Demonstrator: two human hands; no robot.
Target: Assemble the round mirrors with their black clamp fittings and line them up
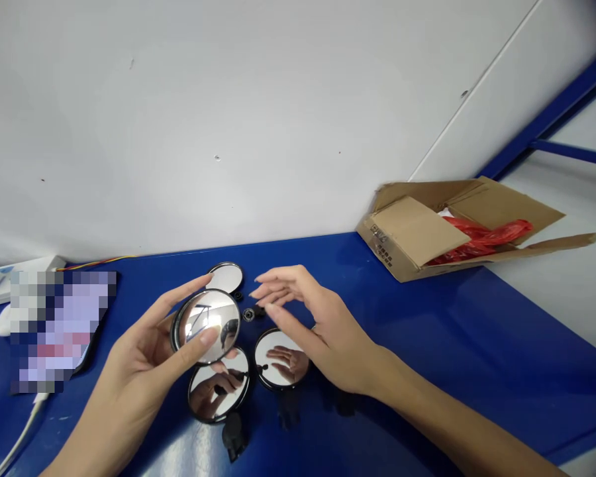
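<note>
My left hand holds a round convex mirror in a black rim, upright between thumb and fingertips. My right hand hovers open over the blue table top, holding nothing, its fingertips close to a small black threaded part. Three more round mirrors lie on the table: one partly behind the held mirror, one below it, and one under my right fingers. A black mirror mount sits at the lower edge of the nearest mirror.
A cardboard box with open flaps and red plastic inside stands at the table's back right, against a white wall. A pixelated flat object and a white cable lie at the left. A blue metal rail runs upper right.
</note>
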